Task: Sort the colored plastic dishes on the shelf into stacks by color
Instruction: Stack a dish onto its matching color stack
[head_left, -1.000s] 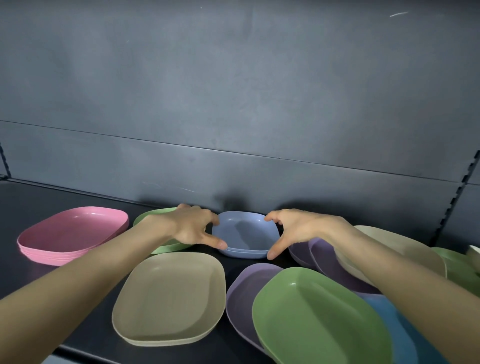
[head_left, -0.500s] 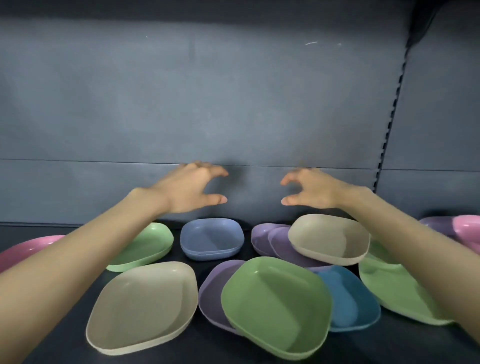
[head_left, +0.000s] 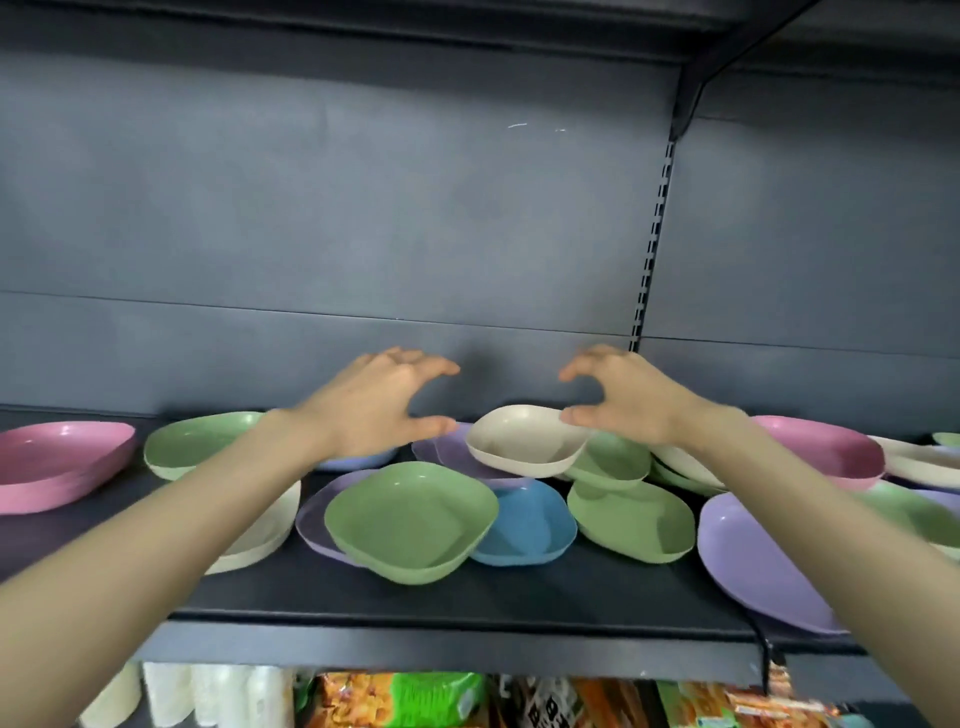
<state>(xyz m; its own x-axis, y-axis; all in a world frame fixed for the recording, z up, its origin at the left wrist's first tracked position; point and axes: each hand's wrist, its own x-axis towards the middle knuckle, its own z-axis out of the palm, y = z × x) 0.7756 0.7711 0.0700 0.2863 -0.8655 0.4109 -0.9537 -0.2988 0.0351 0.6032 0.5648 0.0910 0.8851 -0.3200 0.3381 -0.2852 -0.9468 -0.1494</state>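
Observation:
Colored plastic dishes lie scattered on a dark shelf (head_left: 467, 603). My left hand (head_left: 379, 402) and my right hand (head_left: 621, 397) hover above the back of the shelf, fingers spread and slightly curled, holding nothing. Between and just below them sits a beige dish (head_left: 524, 441) on top of purple dishes (head_left: 441, 452). A green dish (head_left: 410, 519) lies in front over a purple one (head_left: 317, 514), beside a blue dish (head_left: 530, 525). The slate-blue dish (head_left: 358, 460) is mostly hidden behind my left wrist. A pink stack (head_left: 57, 462) stands at the far left.
More green dishes (head_left: 631, 522), a large lilac plate (head_left: 753, 561), a pink dish (head_left: 826, 452) and beige plates (head_left: 919, 462) crowd the right. A green dish (head_left: 197, 441) and a beige dish (head_left: 265, 535) lie left. Packaged goods (head_left: 415, 699) fill the shelf below.
Both hands let go of the slate-blue dish, rose off the shelf and now hover apart above the beige dish. The view has shifted right and pulled back.

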